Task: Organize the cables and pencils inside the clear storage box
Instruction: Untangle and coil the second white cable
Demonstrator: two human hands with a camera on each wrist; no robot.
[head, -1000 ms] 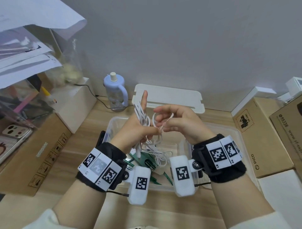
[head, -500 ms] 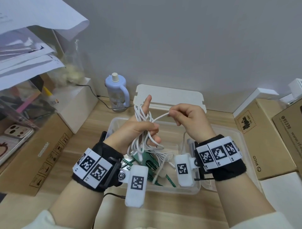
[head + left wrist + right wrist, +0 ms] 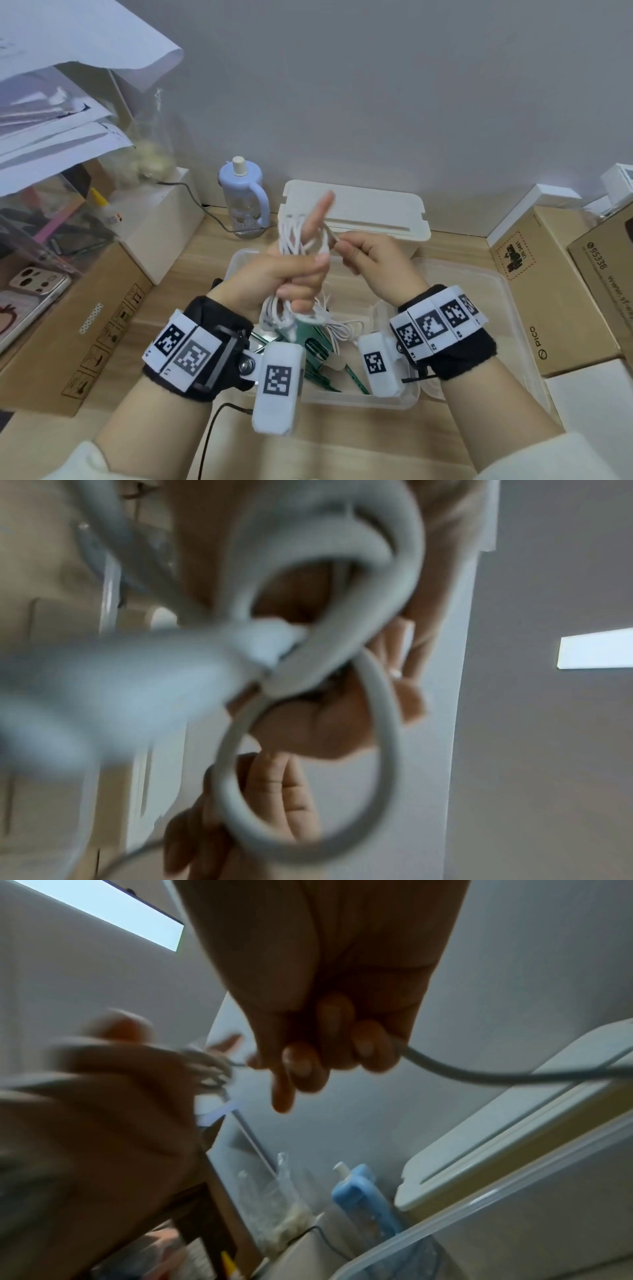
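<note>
A white cable (image 3: 294, 240) is looped in several coils around my left hand (image 3: 291, 270), which grips the bundle above the clear storage box (image 3: 479, 294) with its index finger raised. Its loose loops (image 3: 308, 750) hang blurred close to the left wrist camera. My right hand (image 3: 363, 257) pinches the free strand of the cable (image 3: 479, 1073) just right of the coil. Green pencils (image 3: 318, 349) lie in the box under both wrists, partly hidden.
The box's white lid (image 3: 356, 212) leans at the back wall beside a blue bottle (image 3: 245, 198). Cardboard boxes (image 3: 555, 274) stand to the right and a cardboard box (image 3: 68, 329) to the left. Papers (image 3: 61, 102) overhang the left side.
My right hand has carried the strand in toward the left index finger, laying another turn on the coil. The left hand has risen a little with the bundle.
</note>
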